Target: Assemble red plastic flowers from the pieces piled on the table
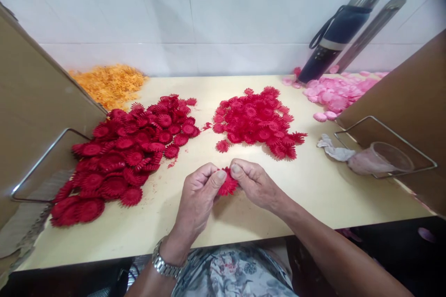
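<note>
A small red flower piece [228, 185] with a fringed edge is pinched between my two hands, just above the table near its front edge. My left hand [200, 195], with a metal watch on the wrist, grips its left side between thumb and fingers. On its right side, my right hand [256, 183] closes thumb and fingers on the rim. Beyond the hands lies a pile of bright red flower pieces [254, 118]. A larger heap of darker red fringed discs [114, 162] spreads over the left of the table.
Orange pieces [109, 86] lie at the back left, pink petals [339, 93] at the back right. A dark blue bottle [334, 44] leans against the wall. Cardboard panels flank the table [167, 222]. A plastic cup [386, 158] and crumpled tissue [334, 148] are at the right.
</note>
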{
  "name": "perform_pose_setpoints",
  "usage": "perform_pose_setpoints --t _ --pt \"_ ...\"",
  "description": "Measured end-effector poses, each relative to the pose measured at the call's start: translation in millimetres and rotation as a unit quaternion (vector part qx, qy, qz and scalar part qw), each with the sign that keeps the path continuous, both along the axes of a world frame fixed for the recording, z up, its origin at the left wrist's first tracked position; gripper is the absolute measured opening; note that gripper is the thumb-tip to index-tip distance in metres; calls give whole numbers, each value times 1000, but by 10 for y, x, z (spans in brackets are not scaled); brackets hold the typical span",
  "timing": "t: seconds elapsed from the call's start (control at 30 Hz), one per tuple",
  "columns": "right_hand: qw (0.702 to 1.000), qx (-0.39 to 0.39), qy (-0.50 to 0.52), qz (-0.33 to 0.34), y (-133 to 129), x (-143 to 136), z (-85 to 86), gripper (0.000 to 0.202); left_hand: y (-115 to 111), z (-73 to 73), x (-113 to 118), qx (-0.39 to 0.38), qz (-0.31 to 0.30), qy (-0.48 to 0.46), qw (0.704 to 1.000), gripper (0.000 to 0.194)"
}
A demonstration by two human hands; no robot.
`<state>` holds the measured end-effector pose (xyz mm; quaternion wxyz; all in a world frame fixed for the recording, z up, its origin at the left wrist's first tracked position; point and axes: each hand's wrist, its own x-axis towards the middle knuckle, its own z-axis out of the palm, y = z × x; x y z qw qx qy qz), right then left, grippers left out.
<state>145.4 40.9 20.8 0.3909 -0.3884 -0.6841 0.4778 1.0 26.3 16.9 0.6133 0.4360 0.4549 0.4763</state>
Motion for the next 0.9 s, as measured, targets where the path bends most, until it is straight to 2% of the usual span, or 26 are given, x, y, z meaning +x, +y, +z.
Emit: perform_pose_setpoints --t 0.1,0.2,0.23,0.3,0.4,0.5,0.57,0.63,0.7,0.8,0.9 --pt "998 31 -56 13 22 87 34 31 19 16 -37 35 -31 76 996 35" --pt "991 68 -97 60 14 115 62 32 17 30 -53 45 -58 80 994 41" --pt "990 79 -106 55 9 110 56 33 6 32 -47 41 -54 70 995 41" --pt "986 114 -124 4 -2 84 19 32 -34 26 -16 24 -35 46 998 35" --pt "963 198 -161 -84 -26 26 -57 30 -115 -9 58 -7 2 36 999 25" --pt "950 241 -160 -116 -82 -40 -95 29 -154 -51 116 -45 71 -9 996 22" --pt "963 212 -122 -115 -136 -82 -91 30 -140 -62 126 -87 88 -78 989 22" --pt "981 152 -68 -98 -185 -110 -79 30 -109 -58 114 -126 62 -132 981 21" --pt "993 95 -24 -68 -207 -107 -71 32 -84 -55 93 -132 44 -144 980 22" --pt "998 51 -22 -32 -179 -36 -62 36 -81 -67 59 -65 67 -76 993 28" --pt "995 67 -67 -32 -123 63 -43 33 -103 -84 29 14 49 37 998 32"
